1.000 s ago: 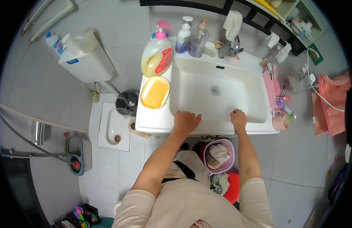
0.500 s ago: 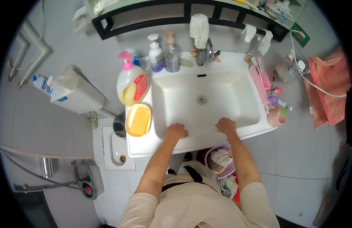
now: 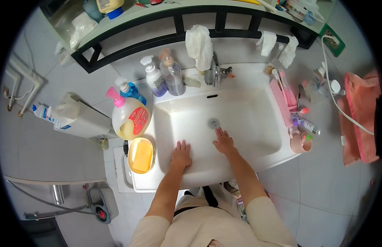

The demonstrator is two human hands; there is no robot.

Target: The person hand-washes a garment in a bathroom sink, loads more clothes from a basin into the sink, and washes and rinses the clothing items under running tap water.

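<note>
Both hands reach into the white sink (image 3: 253, 119), and neither holds anything. My left hand (image 3: 182, 154) is over the left front part of the basin, palm down with its fingers stretched out. Farther in, my right hand (image 3: 224, 142) has its fingers spread just in front of the drain (image 3: 214, 123). Whether the palms touch the basin I cannot tell. A chrome faucet (image 3: 216, 75) stands at the back rim, with a white cloth (image 3: 199, 47) hanging beside it. Left of my left hand, a yellow bar of soap (image 3: 143, 156) lies in a soap dish (image 3: 133, 166).
On the left rim stands a large pump bottle (image 3: 131, 119), with a blue pump bottle (image 3: 134, 94) behind it. A white pump bottle (image 3: 156, 80) and a clear one (image 3: 172, 76) are at the back. A pink holder (image 3: 281, 103) and pink cup (image 3: 300, 144) line the right rim.
My hands have moved from the front rim into the basin, and their curled fingers are now stretched out. The view has shifted, showing more of the shelf at the top.
</note>
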